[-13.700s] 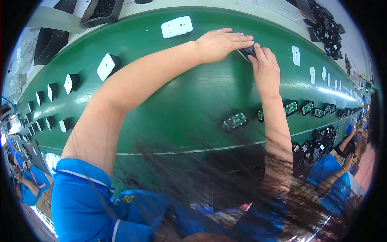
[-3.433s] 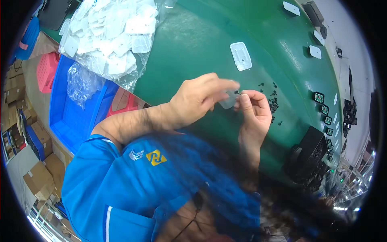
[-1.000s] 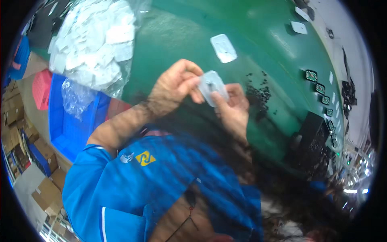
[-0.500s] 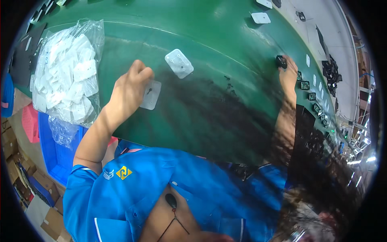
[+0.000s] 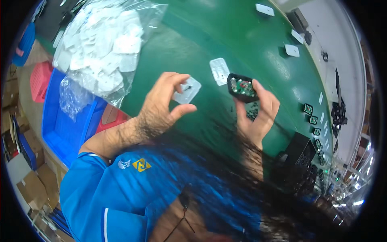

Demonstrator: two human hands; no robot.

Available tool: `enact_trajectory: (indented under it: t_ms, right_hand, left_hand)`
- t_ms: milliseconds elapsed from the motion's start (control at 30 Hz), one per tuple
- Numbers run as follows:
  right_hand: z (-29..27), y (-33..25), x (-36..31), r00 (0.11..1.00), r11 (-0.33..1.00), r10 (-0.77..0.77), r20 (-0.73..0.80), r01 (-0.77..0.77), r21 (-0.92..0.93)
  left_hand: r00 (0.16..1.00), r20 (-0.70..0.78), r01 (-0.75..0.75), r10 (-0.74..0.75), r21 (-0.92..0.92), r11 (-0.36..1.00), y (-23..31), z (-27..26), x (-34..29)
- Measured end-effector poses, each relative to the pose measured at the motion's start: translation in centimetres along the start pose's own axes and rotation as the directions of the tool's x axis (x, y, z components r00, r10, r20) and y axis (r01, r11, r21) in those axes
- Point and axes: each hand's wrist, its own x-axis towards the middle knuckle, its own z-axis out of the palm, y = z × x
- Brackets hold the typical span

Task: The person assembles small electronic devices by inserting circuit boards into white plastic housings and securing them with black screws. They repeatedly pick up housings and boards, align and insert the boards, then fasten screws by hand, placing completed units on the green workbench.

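1. Right grip: closed around a black housing, thumb on its near side, fingers at its right end. Green circuit board sits in it, populated face up toward the head camera.
2. Left grip: fingers curled at the left edge of a white plate, thumb spread away, nearer than the plate. Can't make out whether the plate is pinched between fingers or just touched.
3. Small dark part on the plate's face; too small to identify.
4. Key relation: housing is right of the left grip and its plate, about level near-to-far, clear gap between. Housing long axis runs roughly left-right, right end a bit nearer. Plate long axis runs far-right to near-left. So the axes cross, not lined up.
5. Left hand is nearer the plate; right hand has the housing.
6. Second plate lies on the green tabletop, a bit farther than the gap, just beside the housing's left end in view. Long axis roughly near-far.
7. Loose dark bits show behind the right grip. Clear bag of white plates sits far left.
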Motion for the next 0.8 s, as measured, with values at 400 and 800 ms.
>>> enact_trajectory:
  t_ms: [400,800]
  right_hand:
    - [-2.1,-6.2,0.1,0.962,0.945,0.173,0.211,-0.223,0.239]
    - [-3.2,-7.2,0.0,0.949,0.989,-0.124,0.289,0.094,0.114]
  left_hand:
    - [0.926,0.378,0.237,-0.008,-0.566,0.790,1.5,-0.6,-0.1]
    - [0.910,0.347,-0.073,0.226,-0.403,0.912,1.8,0.0,-0.2]
